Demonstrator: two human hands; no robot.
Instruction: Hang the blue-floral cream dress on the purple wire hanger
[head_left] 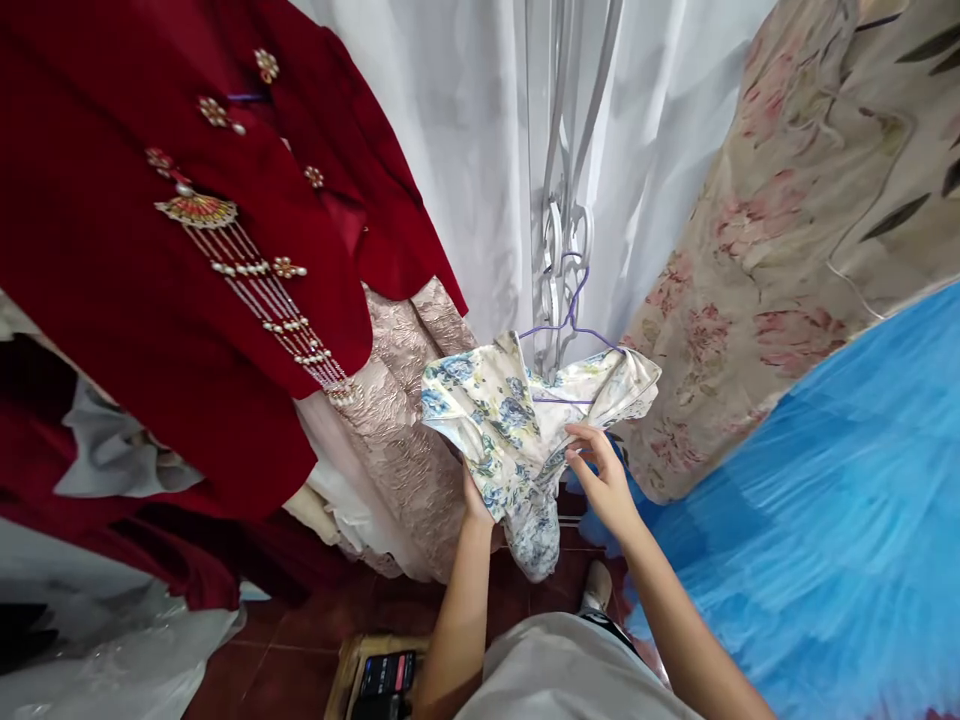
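A cream dress with blue flowers and a V neck hangs on a thin purple hanger. My left hand is at the dress's left side, with its fingers hidden behind the cloth it holds. At the right edge of the neckline, my right hand pinches the fabric between thumb and fingertips. Below both hands the lower part of the dress bunches and narrows. The hanger's hook is up by white rings in front of the curtain.
Red velvet jackets with beaded brooches hang at left above a pink brocade garment. White curtain is behind. At right are a pink-flowered dress and blue tulle. A phone lies on a wooden stool.
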